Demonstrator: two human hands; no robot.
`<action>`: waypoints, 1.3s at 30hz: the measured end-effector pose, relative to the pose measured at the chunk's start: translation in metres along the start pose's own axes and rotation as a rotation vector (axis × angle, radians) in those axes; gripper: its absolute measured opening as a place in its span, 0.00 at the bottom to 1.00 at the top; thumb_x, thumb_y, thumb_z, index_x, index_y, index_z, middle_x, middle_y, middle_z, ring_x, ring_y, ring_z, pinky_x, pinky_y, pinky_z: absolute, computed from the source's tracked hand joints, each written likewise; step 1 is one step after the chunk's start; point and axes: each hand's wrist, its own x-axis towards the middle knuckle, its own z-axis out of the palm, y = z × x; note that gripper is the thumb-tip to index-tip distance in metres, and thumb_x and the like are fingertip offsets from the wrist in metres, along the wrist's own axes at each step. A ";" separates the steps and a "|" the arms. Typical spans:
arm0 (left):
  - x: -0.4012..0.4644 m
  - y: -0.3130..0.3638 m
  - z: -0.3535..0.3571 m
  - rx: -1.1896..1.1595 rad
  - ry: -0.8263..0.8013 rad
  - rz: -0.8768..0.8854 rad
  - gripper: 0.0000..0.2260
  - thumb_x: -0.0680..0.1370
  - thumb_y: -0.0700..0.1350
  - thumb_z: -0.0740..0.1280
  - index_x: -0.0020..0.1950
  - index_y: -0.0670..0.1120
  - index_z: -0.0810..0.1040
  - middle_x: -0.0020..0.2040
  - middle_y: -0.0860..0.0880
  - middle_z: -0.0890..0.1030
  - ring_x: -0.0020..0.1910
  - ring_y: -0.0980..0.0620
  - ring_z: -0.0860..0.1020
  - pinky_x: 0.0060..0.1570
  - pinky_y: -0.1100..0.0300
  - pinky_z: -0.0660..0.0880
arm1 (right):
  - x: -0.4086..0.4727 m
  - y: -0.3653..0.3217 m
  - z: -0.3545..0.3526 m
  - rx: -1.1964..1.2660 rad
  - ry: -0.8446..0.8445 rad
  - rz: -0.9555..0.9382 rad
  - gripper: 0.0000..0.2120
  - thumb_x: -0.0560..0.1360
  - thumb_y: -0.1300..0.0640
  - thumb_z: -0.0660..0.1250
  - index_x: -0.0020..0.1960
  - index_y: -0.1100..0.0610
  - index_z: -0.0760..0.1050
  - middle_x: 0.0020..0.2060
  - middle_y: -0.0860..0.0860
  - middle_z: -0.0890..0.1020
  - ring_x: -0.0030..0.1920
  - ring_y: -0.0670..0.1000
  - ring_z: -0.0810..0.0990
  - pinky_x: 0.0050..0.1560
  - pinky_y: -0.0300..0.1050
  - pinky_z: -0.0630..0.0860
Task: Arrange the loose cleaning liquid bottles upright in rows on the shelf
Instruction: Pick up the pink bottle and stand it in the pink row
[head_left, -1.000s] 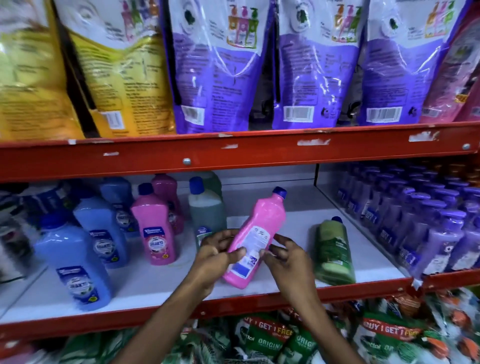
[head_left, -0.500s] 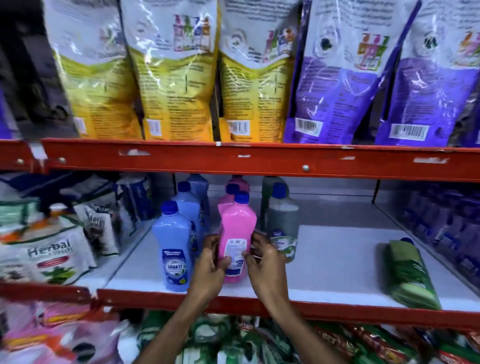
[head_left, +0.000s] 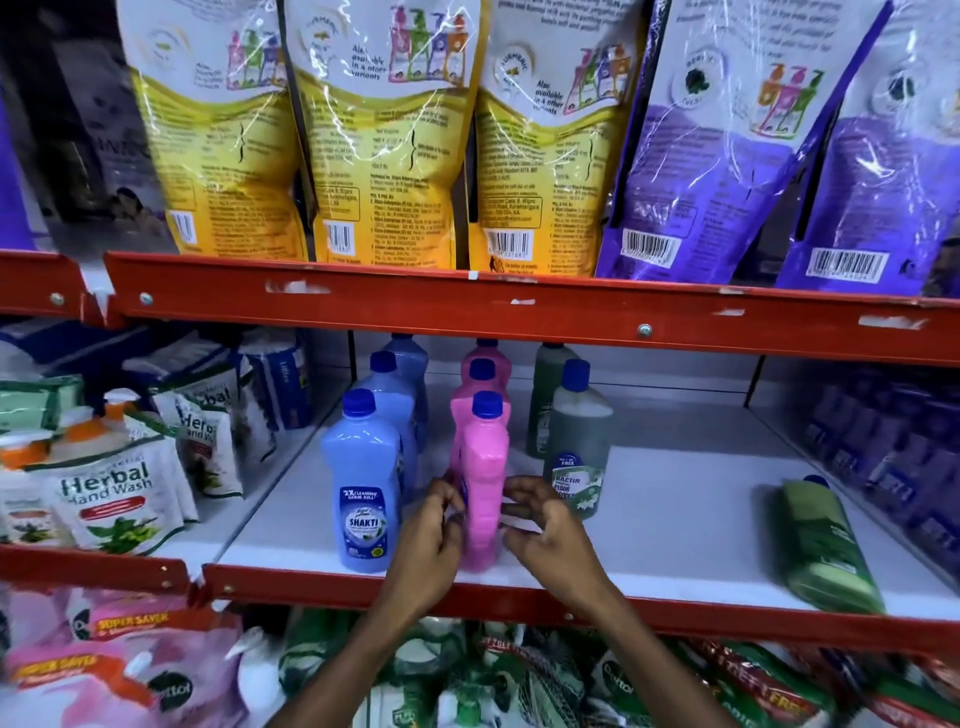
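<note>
A pink bottle (head_left: 482, 467) with a blue cap stands upright at the front of the white shelf (head_left: 675, 525), narrow side toward me. My left hand (head_left: 434, 525) and my right hand (head_left: 545, 525) grip its lower part from either side. Two more pink bottles stand in a row behind it. To its left runs a row of blue bottles (head_left: 363, 499). A row of two dark green bottles (head_left: 579, 441) is upright on its right. One green bottle (head_left: 823, 545) lies on its side at the shelf's right end.
A red shelf beam (head_left: 519, 312) runs just above the bottles, with yellow and purple refill pouches (head_left: 384, 145) on top. Herbal hand wash packs (head_left: 114, 499) fill the bay to the left, purple bottles (head_left: 893, 441) the bay to the right. Pouches crowd the shelf below.
The pink bottle went from tilted in my hands above the shelf to upright at the front of the pink row, then was turned so its narrow side faces me. My view shifted left.
</note>
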 end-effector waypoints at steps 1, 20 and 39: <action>0.000 0.001 0.001 0.026 -0.002 0.025 0.07 0.76 0.29 0.61 0.48 0.41 0.71 0.42 0.46 0.77 0.41 0.50 0.75 0.43 0.62 0.69 | -0.001 0.001 -0.002 0.008 -0.064 -0.003 0.22 0.71 0.66 0.72 0.59 0.46 0.73 0.56 0.45 0.83 0.57 0.43 0.82 0.56 0.40 0.80; -0.004 -0.015 0.009 -0.080 0.006 -0.075 0.27 0.73 0.47 0.76 0.68 0.48 0.69 0.58 0.50 0.83 0.50 0.60 0.82 0.43 0.80 0.74 | -0.003 0.012 0.002 -0.105 0.047 -0.003 0.15 0.78 0.65 0.65 0.60 0.49 0.76 0.52 0.44 0.84 0.54 0.40 0.82 0.60 0.45 0.80; -0.046 -0.004 0.005 0.249 0.338 0.278 0.28 0.79 0.52 0.66 0.77 0.48 0.62 0.77 0.48 0.67 0.77 0.57 0.63 0.75 0.54 0.67 | -0.043 0.004 -0.016 -0.378 0.235 -0.111 0.22 0.80 0.56 0.62 0.74 0.50 0.66 0.70 0.46 0.73 0.68 0.46 0.73 0.69 0.44 0.72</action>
